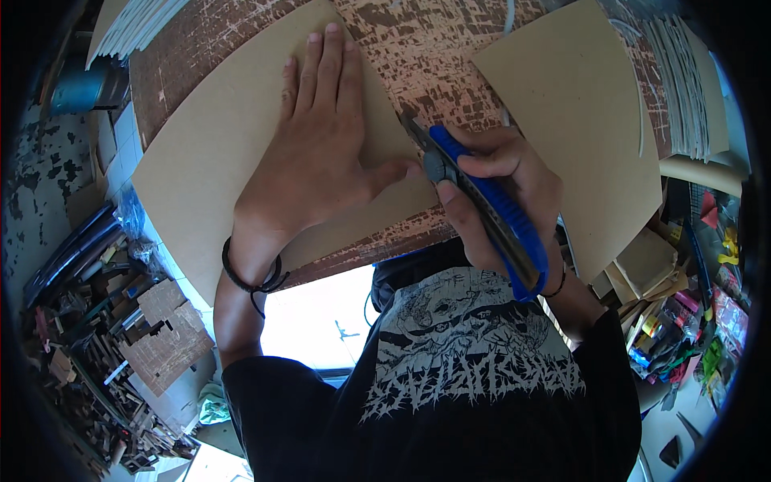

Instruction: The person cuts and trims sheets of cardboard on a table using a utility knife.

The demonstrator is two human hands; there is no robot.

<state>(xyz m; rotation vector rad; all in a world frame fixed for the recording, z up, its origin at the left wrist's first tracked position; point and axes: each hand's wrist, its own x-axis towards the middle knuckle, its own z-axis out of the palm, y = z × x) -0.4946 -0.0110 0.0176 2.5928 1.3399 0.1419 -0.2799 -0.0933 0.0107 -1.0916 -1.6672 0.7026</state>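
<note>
Flat on a large brown cardboard sheet lies my left hand, fingers stretched toward the far edge and thumb out to the right. My right hand is wrapped round a blue utility knife, thumb along its side near the dark slider. The knife's blade points away to the far left, close to the sheet's right edge; whether it touches the sheet I cannot tell. A second brown cardboard sheet lies to the right of my right hand.
The worn wooden tabletop is scored with many cuts. Stacks of thin strips or boards stand at the far left and far right. Wood scraps pile up below left, and mixed colourful clutter lies at the right.
</note>
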